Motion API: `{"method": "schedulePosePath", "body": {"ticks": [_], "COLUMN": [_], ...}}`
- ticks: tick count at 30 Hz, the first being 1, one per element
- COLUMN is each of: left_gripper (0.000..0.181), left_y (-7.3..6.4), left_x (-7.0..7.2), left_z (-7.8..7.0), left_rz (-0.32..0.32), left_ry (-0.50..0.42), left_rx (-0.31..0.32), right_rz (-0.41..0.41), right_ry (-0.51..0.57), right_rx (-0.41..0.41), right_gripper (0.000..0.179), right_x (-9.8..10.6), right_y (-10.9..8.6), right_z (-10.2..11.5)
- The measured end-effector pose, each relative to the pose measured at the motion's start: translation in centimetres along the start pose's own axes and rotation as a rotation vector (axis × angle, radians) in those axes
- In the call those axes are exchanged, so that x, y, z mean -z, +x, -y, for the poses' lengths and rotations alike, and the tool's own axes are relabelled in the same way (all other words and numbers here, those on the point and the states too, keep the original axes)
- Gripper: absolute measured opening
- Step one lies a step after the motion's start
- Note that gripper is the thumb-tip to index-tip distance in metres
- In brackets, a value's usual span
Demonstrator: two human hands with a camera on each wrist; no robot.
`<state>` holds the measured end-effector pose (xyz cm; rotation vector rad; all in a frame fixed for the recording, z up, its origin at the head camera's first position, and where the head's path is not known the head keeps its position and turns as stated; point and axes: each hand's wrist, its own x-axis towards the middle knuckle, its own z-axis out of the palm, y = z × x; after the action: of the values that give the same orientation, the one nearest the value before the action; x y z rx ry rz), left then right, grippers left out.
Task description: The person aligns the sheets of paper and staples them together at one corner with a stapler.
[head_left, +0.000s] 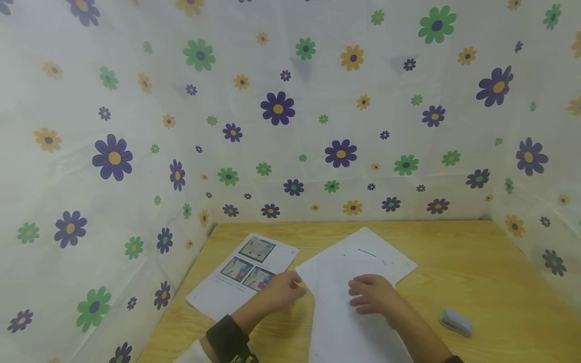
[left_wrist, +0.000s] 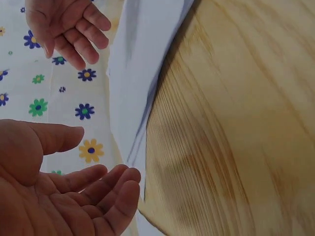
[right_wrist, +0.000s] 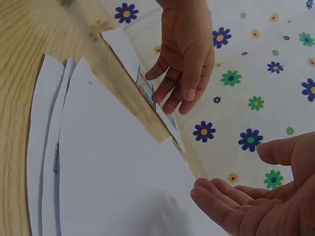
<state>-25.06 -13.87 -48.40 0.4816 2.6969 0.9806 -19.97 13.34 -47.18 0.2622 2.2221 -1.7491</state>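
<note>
Both hands hover over white paper with nothing in their grasp. My left hand [head_left: 282, 292] is beside the left edge of the front white sheet [head_left: 333, 322], its fingers loosely bent. Over the right part of that sheet is my right hand [head_left: 374, 297], fingers apart and facing the left one. Another white sheet [head_left: 397, 254] lies turned at an angle under the front one, with a short dark line near its middle. In the right wrist view the white sheets [right_wrist: 113, 147] overlap in a fanned stack, below the relaxed fingers [right_wrist: 216, 196] of my right hand.
A printed sheet [head_left: 227, 297] with several pictures lies on the left of the wooden table [head_left: 454, 272]. To the right of the papers sits a light blue stapler [head_left: 456, 322]. Flower-patterned white cloth [head_left: 308, 91] encloses the table at the back and sides.
</note>
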Motion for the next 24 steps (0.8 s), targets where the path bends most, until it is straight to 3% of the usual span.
{"method": "schedulePosePath", "body": {"ticks": [8,18,24], "left_gripper": [0.036,0.049,0.044], "left_y": [0.8,2.8,3.2], "left_x": [2.1,5.8,8.4], "left_z": [2.2,7.7,11.4], "left_rz": [-0.079,-0.134,-0.239], "left_ry": [0.083,0.201,0.291], "left_rx": [0.021,0.175,0.244], "right_rz": [0.027,0.109,0.154], "right_ry": [0.15,0.335,0.389], "right_rx": [0.023,0.039,0.033], "right_gripper": [0.049,0.058,0.064], "right_x": [-3.1,-9.2,-12.8], "right_y": [1.1,2.5,2.9], "right_z": [0.7,1.7,1.9]}}
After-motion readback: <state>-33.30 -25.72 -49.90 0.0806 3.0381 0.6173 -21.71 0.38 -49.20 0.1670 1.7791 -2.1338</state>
